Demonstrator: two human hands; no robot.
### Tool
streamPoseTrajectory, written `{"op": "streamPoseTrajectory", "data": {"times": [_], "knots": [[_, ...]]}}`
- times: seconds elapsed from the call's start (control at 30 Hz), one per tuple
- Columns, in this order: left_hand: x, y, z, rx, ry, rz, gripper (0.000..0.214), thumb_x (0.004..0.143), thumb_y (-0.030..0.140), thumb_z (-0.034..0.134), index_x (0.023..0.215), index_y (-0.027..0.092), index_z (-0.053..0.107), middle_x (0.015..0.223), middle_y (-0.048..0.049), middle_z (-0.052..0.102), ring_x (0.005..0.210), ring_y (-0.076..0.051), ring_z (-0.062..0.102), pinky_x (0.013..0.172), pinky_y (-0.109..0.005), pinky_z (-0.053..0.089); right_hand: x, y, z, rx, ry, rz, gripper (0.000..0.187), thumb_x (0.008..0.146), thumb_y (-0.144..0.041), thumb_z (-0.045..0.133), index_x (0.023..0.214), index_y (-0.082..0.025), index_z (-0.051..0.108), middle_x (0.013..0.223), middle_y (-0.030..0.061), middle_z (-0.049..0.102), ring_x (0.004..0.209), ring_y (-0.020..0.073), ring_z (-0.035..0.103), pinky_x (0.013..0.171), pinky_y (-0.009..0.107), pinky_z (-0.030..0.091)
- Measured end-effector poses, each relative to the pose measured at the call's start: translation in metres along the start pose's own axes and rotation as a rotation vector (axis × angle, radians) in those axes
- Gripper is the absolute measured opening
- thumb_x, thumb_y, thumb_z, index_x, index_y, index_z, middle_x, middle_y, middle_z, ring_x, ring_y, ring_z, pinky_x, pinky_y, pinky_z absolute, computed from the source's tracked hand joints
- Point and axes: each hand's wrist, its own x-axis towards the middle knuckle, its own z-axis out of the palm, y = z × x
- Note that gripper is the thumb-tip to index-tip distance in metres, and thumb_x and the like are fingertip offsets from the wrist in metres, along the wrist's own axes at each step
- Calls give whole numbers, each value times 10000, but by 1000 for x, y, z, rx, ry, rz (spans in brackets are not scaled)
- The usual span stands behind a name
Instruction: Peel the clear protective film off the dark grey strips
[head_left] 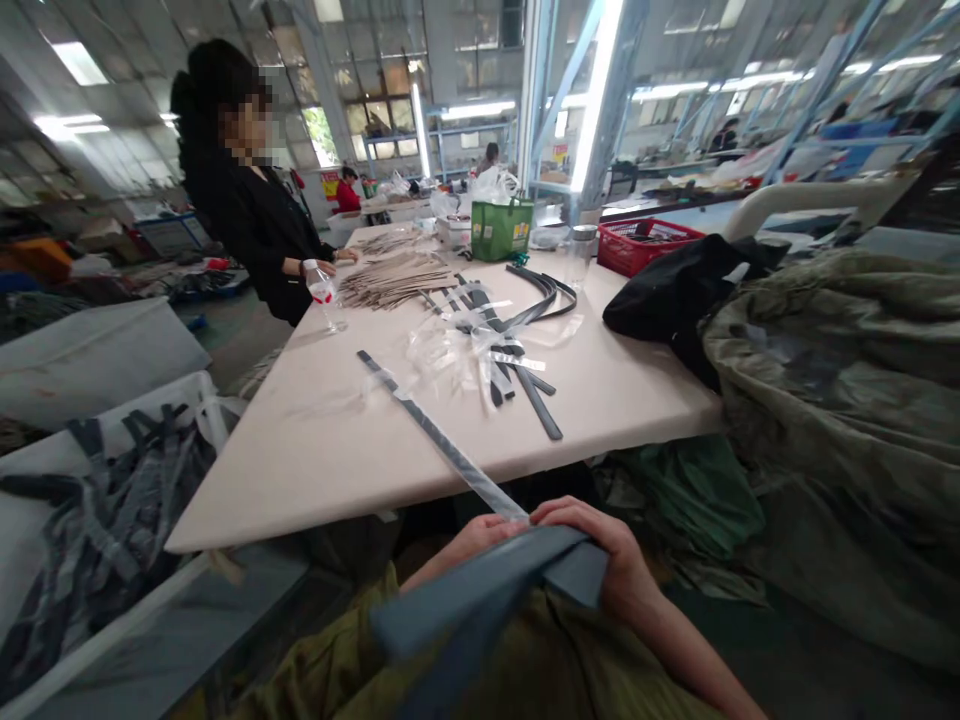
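Note:
Close to my body, both hands meet on a dark grey-blue strip [465,585] that folds back over my lap. My right hand [592,530] is closed round the strip where it bends. My left hand [480,540] is closed beside it, partly hidden behind the strip. From between the hands a clear plastic sleeve [484,485] runs forward over the table edge, with a dark strip [397,388] inside it whose end rests on the table. Beyond lies a pile of clear plastic sleeves [450,355] mixed with dark strips [536,400].
The pale table [315,450] also bears brown strips [397,278], a bottle [324,298], a green bag [501,230], a glass jar [581,255], a red basket [645,245] and a black bag [667,290]. A bin of dark strips [120,500] stands left. A person [240,210] works beyond.

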Motion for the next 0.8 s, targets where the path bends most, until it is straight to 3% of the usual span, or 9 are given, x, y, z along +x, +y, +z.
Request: {"op": "streamPoseTrajectory", "data": {"times": [0.07,0.13,0.27,0.43,0.5,0.6,0.67,0.73,0.8], "knots": [[2,13,-6,-155,17,-1,294,792,335,743,989,119,713,912,-106,735,860,-232,691,796,-316,529,-6,-3,-14,51,5,41,171,880,-358,633,913,-215,720,899,76,727,811,231,687,757,314,542],[6,35,-17,-312,144,56,256,880,278,638,1077,117,655,996,-142,733,872,-220,706,807,-339,551,-16,-7,-32,115,15,98,275,868,-484,634,872,-227,733,826,83,726,756,255,686,709,344,559],[25,98,-48,-383,421,256,110,927,130,517,957,96,617,870,-147,740,773,-193,721,721,-304,572,-43,-21,-68,255,264,312,255,778,-522,744,740,-277,687,717,61,669,593,222,618,478,300,502],[33,147,-77,-375,532,409,158,946,100,462,1019,121,601,729,-60,722,627,-120,688,664,-223,551,-64,-34,-92,432,524,455,334,644,-482,852,650,-265,598,621,23,547,438,151,494,371,255,406],[26,144,-78,-283,505,409,188,928,115,505,1088,119,605,718,-57,721,547,-114,659,581,-206,527,-59,-33,-93,516,536,473,334,675,-473,830,645,-251,582,612,6,524,358,84,364,347,244,337],[11,120,-68,35,289,307,329,870,231,638,1173,107,604,746,-81,723,486,-122,623,471,-194,462,-36,-28,-84,573,457,471,305,710,-465,812,699,-231,617,665,-8,553,347,15,182,349,220,210],[2,98,-57,206,120,241,428,848,339,674,1205,117,593,771,-80,718,497,-117,616,468,-189,446,-13,-23,-73,589,368,463,282,728,-473,798,781,-228,668,622,-30,533,364,21,169,368,214,206],[-4,79,-44,277,2,186,462,855,411,658,1214,129,589,788,-76,711,514,-114,614,487,-193,442,13,-17,-63,578,243,469,349,748,-482,769,928,-187,721,433,-91,326,389,85,281,410,232,306],[-9,65,-33,335,-88,115,470,868,447,637,1215,134,594,798,-74,707,532,-118,618,503,-200,436,38,-12,-55,560,185,453,449,780,-463,733,1081,-130,716,419,-105,295,423,105,335,481,250,401]]}}
